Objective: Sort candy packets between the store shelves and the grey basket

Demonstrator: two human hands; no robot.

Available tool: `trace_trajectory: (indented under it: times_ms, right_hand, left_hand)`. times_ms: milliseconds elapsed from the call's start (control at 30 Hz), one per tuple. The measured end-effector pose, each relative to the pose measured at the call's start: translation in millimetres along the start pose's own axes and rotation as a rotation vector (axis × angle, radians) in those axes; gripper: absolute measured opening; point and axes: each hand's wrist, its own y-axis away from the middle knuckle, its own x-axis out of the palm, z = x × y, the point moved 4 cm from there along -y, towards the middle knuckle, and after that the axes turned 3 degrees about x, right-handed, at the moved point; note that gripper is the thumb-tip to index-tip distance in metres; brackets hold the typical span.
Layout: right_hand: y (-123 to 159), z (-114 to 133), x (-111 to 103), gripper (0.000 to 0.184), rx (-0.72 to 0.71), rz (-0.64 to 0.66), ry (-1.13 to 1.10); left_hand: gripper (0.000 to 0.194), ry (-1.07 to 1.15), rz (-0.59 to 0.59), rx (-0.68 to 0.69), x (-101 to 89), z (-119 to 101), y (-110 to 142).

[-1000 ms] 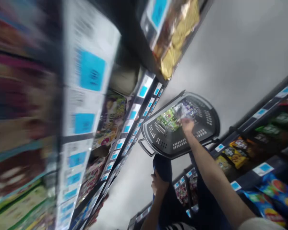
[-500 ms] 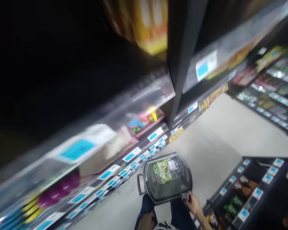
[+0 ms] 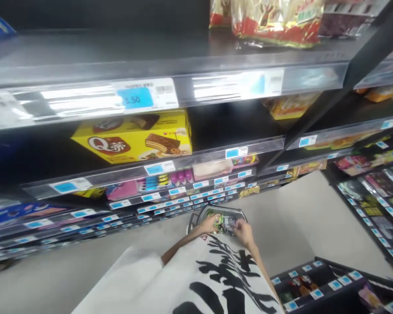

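Note:
A dark shopping basket [image 3: 227, 209] sits low in front of my body, its near side hidden by my white shirt with black print. Inside lie green snack packets [image 3: 220, 223] and a silver-purple packet [image 3: 229, 223]. My left hand [image 3: 210, 223] reaches over the basket's left part, fingers stretched onto the green packets. At the right end, my right hand [image 3: 244, 232] has its fingers curled together beside the silver-purple packet. A small purplish packet appears to be in those fingers, mostly hidden by them.
Shelving with price tags runs along the left and front, holding a yellow cake box [image 3: 134, 137] and bagged snacks [image 3: 278, 22] higher up. A low dark display rack [image 3: 314, 285] stands at lower right. Another stocked shelf [image 3: 373, 205] is farther right. Grey floor [image 3: 291, 213] lies between.
My view has swung and levelled toward the shelf. My left hand has come up from beside my leg into the basket. My right hand has moved from the basket's outer edge to over its inside.

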Motion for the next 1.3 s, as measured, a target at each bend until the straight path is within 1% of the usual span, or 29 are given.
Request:
trace_trajectory:
  times_ms: [67, 100, 167, 233, 267, 300, 367, 400, 467, 500, 533, 600, 633, 700, 733, 767, 833, 933, 1000, 1133, 1300]
  right_hand:
    - [-0.7, 36.3, 8.9, 0.008, -0.103, 0.045, -0.021]
    - [0.4, 54.3, 13.1, 0.011, -0.146, 0.067, -0.032]
    - [3.9, 87.5, 19.0, 0.016, -0.219, 0.097, -0.075]
    - [7.2, 112.5, 18.8, 0.017, -0.262, 0.102, -0.178]
    - [8.0, 120.8, 16.0, 0.016, -0.259, 0.085, -0.257]
    - [8.0, 126.0, 11.9, 0.014, -0.234, 0.055, -0.345]
    - [6.1, 128.2, 1.5, 0.012, -0.119, -0.046, -0.496]
    - [4.9, 126.5, -4.1, 0.015, -0.044, -0.115, -0.558]
    - [3.1, 121.2, -13.7, 0.028, 0.108, -0.239, -0.694]
    - [2.6, 118.5, -16.7, 0.035, 0.179, -0.278, -0.781]
    - [2.3, 116.4, -18.3, 0.043, 0.242, -0.289, -0.877]
    - [2.1, 115.7, -17.4, 0.056, 0.332, -0.219, -1.054]
    - [2.6, 116.9, -16.3, 0.059, 0.358, -0.165, -1.115]
    - [5.1, 121.0, -14.1, 0.057, 0.394, -0.081, -1.193]
    - [6.7, 123.3, -13.4, 0.053, 0.411, -0.068, -1.224]
    - [8.4, 125.3, -13.0, 0.049, 0.428, -0.083, -1.251]
    - [11.5, 128.7, -12.5, 0.044, 0.453, -0.164, -1.300]
    - [15.5, 129.8, -9.9, 0.041, 0.475, -0.325, -1.335]
    - [17.9, 127.3, -5.6, 0.040, 0.500, -0.394, -1.357]
    - [21.6, 119.1, 2.8, 0.043, 0.564, -0.455, -1.426]
    - [23.1, 110.6, 4.3, 0.046, 0.598, -0.521, -1.441]
  left_hand:
    - [0.084, 0.038, -0.041, 0.024, -9.7, -1.7, 2.5]
    - [0.081, 0.063, -0.049, 0.037, -13.0, -2.6, 5.9]
    - [0.063, 0.122, -0.037, 0.041, -16.5, -3.0, 15.7]
    - [0.042, 0.192, -0.013, 0.022, -17.9, -2.8, 26.7]
    - [0.037, 0.229, -0.005, 0.010, -18.8, -3.3, 31.7]
    - [0.036, 0.266, 0.000, 0.001, -20.1, -4.8, 35.9]
    - [0.041, 0.332, 0.004, -0.002, -23.9, -11.3, 42.0]
    - [0.043, 0.359, 0.007, 0.001, -26.1, -16.1, 44.0]
    - [0.044, 0.401, 0.011, 0.011, -30.5, -27.4, 46.6]
    - [0.044, 0.416, 0.010, 0.015, -32.5, -33.4, 47.6]
    - [0.045, 0.428, 0.005, 0.018, -34.2, -39.2, 48.5]
    - [0.049, 0.445, -0.006, 0.022, -36.4, -50.1, 50.6]
    - [0.051, 0.450, -0.011, 0.024, -36.7, -55.1, 51.8]
    - [0.054, 0.462, -0.023, 0.035, -36.4, -64.4, 54.6]
    - [0.053, 0.478, -0.026, 0.038, -35.7, -68.3, 56.2]
    - [0.052, 0.499, -0.029, 0.037, -34.8, -71.6, 57.7]
    - [0.050, 0.542, -0.029, 0.022, -32.9, -75.9, 60.3]
    - [0.050, 0.577, -0.032, -0.002, -32.3, -78.1, 62.6]
    - [0.052, 0.583, -0.028, -0.002, -33.5, -79.1, 62.7]
    - [0.055, 0.541, 0.005, 0.015, -34.8, -83.3, 60.4]
    - [0.057, 0.515, 0.013, 0.052, -32.2, -87.5, 55.2]
